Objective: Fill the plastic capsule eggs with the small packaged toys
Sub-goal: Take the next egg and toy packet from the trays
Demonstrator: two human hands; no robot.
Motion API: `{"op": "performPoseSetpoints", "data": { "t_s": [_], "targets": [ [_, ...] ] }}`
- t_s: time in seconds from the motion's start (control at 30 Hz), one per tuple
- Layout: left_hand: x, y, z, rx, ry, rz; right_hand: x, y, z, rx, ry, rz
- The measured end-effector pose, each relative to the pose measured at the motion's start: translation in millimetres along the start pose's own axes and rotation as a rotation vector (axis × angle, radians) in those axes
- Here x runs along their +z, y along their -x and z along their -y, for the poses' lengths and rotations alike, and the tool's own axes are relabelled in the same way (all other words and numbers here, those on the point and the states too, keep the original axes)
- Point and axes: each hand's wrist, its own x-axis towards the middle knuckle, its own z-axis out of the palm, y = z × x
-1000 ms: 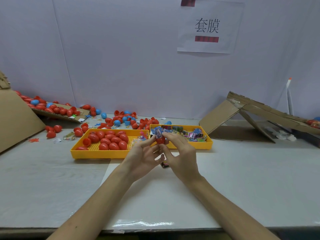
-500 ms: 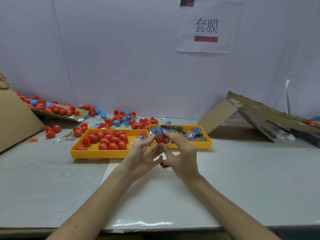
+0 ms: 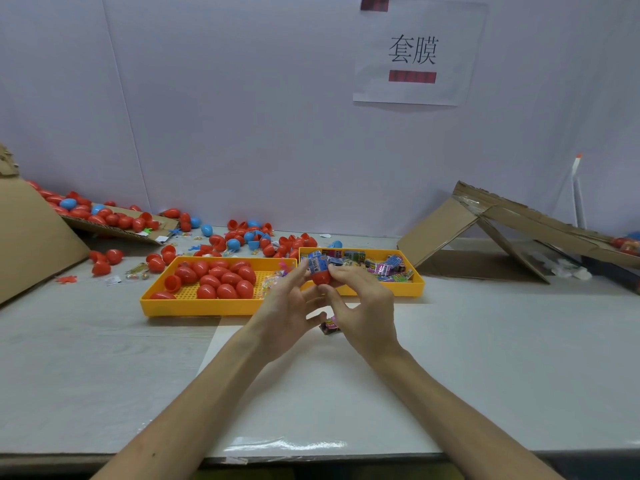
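A pale grey worktop [image 3: 519, 341] runs to a white panelled wall [image 3: 242, 116], with one white sheet [image 3: 311, 393] laid on it at the lower centre. One paper sign [image 3: 415, 53] hangs at the upper right. Cardboard [image 3: 31, 237] leans at the left edge, and more folded cardboard [image 3: 502, 216] lies at the right.

Two yellow trays sit side by side at mid-frame. The left tray [image 3: 194, 308] holds about fourteen red eggs, overlapping. The right tray [image 3: 381, 291] holds a heap of packets too jumbled to count. Dozens of loose red eggs and several blue ones are scattered behind them.

The left grip [image 3: 287, 306] and right grip [image 3: 363, 306] meet at the centre, in front of the trays. Both have their fingers curled round one red egg [image 3: 321, 277], from whose top one blue packet [image 3: 317, 264] sticks out. One more packet lies on the sheet under the hands.
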Motion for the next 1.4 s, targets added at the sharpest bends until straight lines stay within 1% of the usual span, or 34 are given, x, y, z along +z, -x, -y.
{"op": "performPoseSetpoints", "data": {
  "t_s": [0.13,0.3,0.47,0.57,0.73,1.03,1.17,1.4],
  "targets": [
    [-3.2,-0.2,2.8,0.033,-0.079,0.025,-0.4,0.7,-0.3,0.002,0.0,0.012],
    [-1.0,-1.6,3.2,0.057,-0.108,-0.006,-1.2,-0.3,-1.3,0.007,-0.035,0.009],
    [5.3,1.9,2.2,0.06,-0.102,0.023,-0.9,-1.1,0.9,0.076,-0.101,0.012],
    [7.5,2.7,2.3,0.05,-0.082,0.032,-0.4,-0.9,0.3,0.075,-0.074,0.016],
    [8.7,3.5,1.5,0.036,-0.08,0.003,0.0,-0.4,0.0,0.06,-0.026,0.028],
    [6.9,2.7,3.1,0.062,-0.112,-0.009,-1.5,0.3,-0.8,0.043,-0.047,0.031],
    [8.1,1.6,3.2,0.057,-0.096,-0.008,-1.7,-0.4,0.7,0.074,-0.069,0.032],
    [7.9,1.2,2.5,0.042,-0.073,-0.008,-0.7,1.1,0.3,0.07,-0.001,0.016]
  ]
}}
